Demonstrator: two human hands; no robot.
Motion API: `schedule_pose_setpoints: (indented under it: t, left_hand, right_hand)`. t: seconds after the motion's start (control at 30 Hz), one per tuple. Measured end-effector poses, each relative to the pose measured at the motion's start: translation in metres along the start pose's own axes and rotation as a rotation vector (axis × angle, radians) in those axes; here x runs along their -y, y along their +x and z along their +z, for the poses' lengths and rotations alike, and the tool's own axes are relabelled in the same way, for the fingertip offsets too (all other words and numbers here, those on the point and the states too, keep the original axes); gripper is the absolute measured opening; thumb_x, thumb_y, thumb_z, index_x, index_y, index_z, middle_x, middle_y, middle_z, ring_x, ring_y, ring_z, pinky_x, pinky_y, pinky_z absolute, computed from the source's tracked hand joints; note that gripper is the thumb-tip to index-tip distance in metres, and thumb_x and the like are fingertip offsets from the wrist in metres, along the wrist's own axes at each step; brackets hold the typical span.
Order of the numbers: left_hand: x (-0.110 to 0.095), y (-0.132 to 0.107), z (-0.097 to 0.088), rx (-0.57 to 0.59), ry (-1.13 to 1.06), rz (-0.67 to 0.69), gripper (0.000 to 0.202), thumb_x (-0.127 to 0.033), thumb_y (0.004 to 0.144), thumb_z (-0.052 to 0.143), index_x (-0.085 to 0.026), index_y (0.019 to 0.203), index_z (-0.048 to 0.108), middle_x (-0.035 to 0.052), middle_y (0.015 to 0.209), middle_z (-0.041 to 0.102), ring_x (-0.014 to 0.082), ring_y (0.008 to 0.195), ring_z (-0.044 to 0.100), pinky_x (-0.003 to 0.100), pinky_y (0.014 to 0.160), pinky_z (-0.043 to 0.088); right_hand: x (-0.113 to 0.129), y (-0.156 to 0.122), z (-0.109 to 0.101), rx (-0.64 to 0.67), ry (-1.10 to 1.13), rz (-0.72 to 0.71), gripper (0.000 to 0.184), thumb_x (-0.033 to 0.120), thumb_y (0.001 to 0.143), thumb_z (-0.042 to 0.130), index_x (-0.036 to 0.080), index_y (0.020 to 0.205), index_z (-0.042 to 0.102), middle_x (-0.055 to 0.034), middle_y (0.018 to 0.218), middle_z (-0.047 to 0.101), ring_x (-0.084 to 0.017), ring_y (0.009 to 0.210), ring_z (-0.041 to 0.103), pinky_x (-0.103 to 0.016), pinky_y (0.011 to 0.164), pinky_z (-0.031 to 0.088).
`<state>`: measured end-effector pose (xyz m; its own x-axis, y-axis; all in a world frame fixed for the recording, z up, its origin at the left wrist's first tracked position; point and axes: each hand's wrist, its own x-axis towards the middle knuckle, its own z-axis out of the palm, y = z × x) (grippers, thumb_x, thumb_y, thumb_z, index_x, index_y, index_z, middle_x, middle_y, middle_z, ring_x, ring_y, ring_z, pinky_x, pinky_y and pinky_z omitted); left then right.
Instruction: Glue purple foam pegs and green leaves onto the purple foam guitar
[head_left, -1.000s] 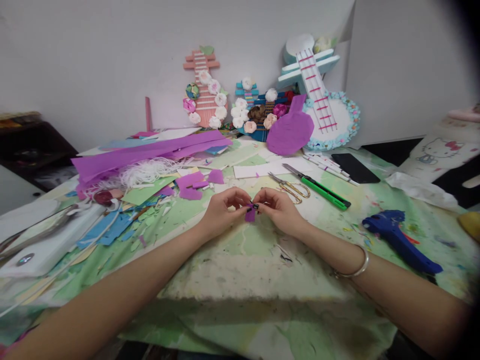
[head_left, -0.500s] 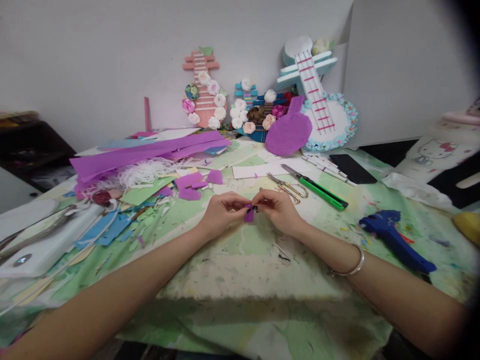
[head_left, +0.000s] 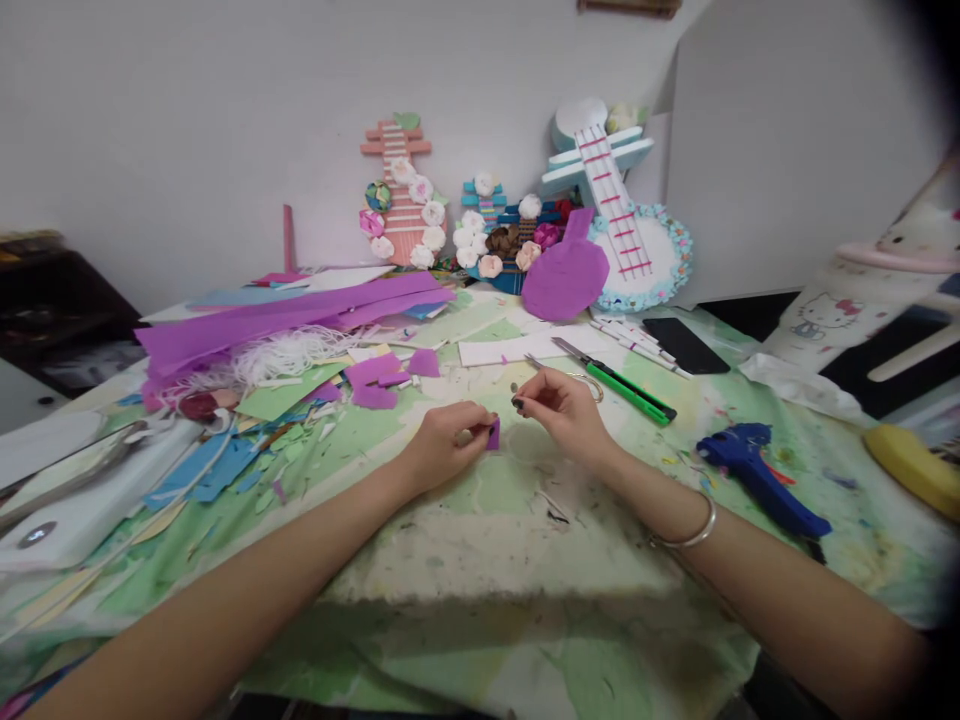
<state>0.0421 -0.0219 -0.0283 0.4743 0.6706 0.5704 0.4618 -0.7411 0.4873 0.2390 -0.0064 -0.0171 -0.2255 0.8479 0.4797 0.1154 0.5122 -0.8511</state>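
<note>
My left hand (head_left: pixel 448 442) rests on the green table cover (head_left: pixel 487 530) and pinches a small purple paper piece (head_left: pixel 494 434) between thumb and fingers. My right hand (head_left: pixel 561 410) hovers just to the right of it, apart from the piece, with fingers loosely curled and nothing visible in them. It lies close to the gold-handled scissors (head_left: pixel 581 378), partly covering them. A silver bangle (head_left: pixel 688 530) sits on my right wrist.
A green utility knife (head_left: pixel 626 387) lies beyond my right hand, a blue glue gun (head_left: pixel 757 477) to the right, a black phone (head_left: pixel 679 343) behind. Purple paper strips (head_left: pixel 285 310), scraps and white shreds crowd the left. Decorated paper guitars (head_left: pixel 600 220) lean on the wall.
My right hand has let go of the purple piece and moved up and right toward the scissors. My left hand keeps the piece. The view tilted up slightly.
</note>
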Motion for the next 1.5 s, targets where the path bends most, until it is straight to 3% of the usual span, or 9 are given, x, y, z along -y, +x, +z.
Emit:
schedule_pose_setpoints:
  t: [0.13,0.27,0.47,0.57,0.77,1.03,1.13,1.37,1.5]
  left_hand:
    - [-0.001,-0.002,0.003,0.031,-0.046,-0.069,0.012,-0.013,0.079,0.05,-0.017,0.085,0.06,0.0024,0.076,0.065,0.0123,0.069,0.06,0.023,0.067,0.045]
    - [0.001,0.0,0.006,0.055,-0.31,-0.205,0.012,-0.014,0.075,0.057,-0.017,0.086,0.058,0.002,0.078,0.064,0.0131,0.072,0.061,0.025,0.07,0.048]
    - [0.008,0.008,-0.002,-0.216,-0.952,-0.673,0.027,-0.013,0.06,0.073,-0.016,0.08,0.054,0.0004,0.07,0.066,0.0146,0.061,0.065,0.028,0.059,0.053]
    - [0.011,0.011,-0.007,-0.281,-1.058,-0.756,0.028,-0.012,0.059,0.073,-0.015,0.08,0.055,0.001,0.066,0.067,0.0149,0.06,0.066,0.027,0.058,0.053]
    - [0.008,0.013,-0.006,-0.311,-1.148,-0.829,0.024,-0.007,0.06,0.067,-0.014,0.078,0.054,0.0029,0.065,0.067,0.018,0.064,0.069,0.029,0.064,0.053]
    - [-0.012,0.029,0.013,-0.361,-1.132,-0.747,0.028,-0.015,0.057,0.075,-0.016,0.076,0.054,0.0,0.068,0.066,0.0113,0.063,0.063,0.023,0.06,0.046]
    - [-0.019,0.039,0.021,-0.366,-1.117,-0.704,0.032,-0.018,0.054,0.077,-0.016,0.075,0.053,-0.0016,0.068,0.066,0.011,0.059,0.06,0.023,0.057,0.045]
    - [-0.021,0.058,0.018,-0.397,-1.139,-0.635,0.036,-0.02,0.055,0.077,-0.018,0.076,0.048,-0.0062,0.067,0.064,0.0093,0.065,0.064,0.028,0.073,0.051]
    - [-0.018,0.05,0.007,-0.314,-1.125,-0.635,0.037,-0.023,0.059,0.076,-0.018,0.079,0.046,-0.0053,0.068,0.065,0.0164,0.069,0.069,0.038,0.076,0.055]
  right_hand:
    - [0.0,0.0,-0.004,-0.014,-0.051,-0.006,0.009,0.011,0.069,0.05,0.019,0.068,0.047,0.0012,0.067,0.056,-0.011,0.058,0.052,-0.025,0.056,0.042]
    - [-0.001,-0.002,-0.003,-0.008,-0.104,-0.015,0.01,0.009,0.068,0.047,0.019,0.067,0.049,0.0026,0.06,0.054,-0.011,0.055,0.052,-0.024,0.055,0.04]
    - [-0.01,-0.002,-0.008,-0.022,-0.116,0.013,0.009,0.016,0.064,0.055,0.02,0.062,0.048,0.0028,0.057,0.055,-0.013,0.055,0.054,-0.025,0.054,0.04]
    - [-0.014,-0.001,-0.012,-0.022,-0.095,0.051,0.007,0.019,0.066,0.055,0.02,0.07,0.05,0.0052,0.051,0.053,-0.012,0.048,0.051,-0.024,0.05,0.039]
    - [-0.016,-0.002,-0.013,-0.027,-0.098,0.081,0.009,0.026,0.078,0.053,0.019,0.081,0.058,0.0081,0.043,0.046,-0.009,0.042,0.041,-0.022,0.049,0.032]
    - [-0.005,-0.002,0.003,0.229,0.159,0.13,0.04,0.048,0.074,0.063,0.017,0.099,0.06,-0.0067,0.085,0.069,-0.016,0.069,0.063,-0.026,0.058,0.048]
    - [-0.004,-0.002,0.004,0.226,0.211,0.154,0.049,0.049,0.072,0.064,0.016,0.107,0.056,-0.0063,0.082,0.069,-0.015,0.063,0.064,-0.028,0.058,0.051]
    - [0.005,-0.002,-0.007,0.124,0.006,0.234,0.035,0.048,0.073,0.058,0.013,0.078,0.061,-0.0072,0.062,0.068,-0.014,0.046,0.059,-0.026,0.046,0.046]
    - [0.032,-0.023,-0.038,0.006,-0.281,0.267,0.034,0.042,0.081,0.045,0.016,0.067,0.061,-0.0046,0.05,0.062,-0.015,0.043,0.055,-0.027,0.047,0.041]
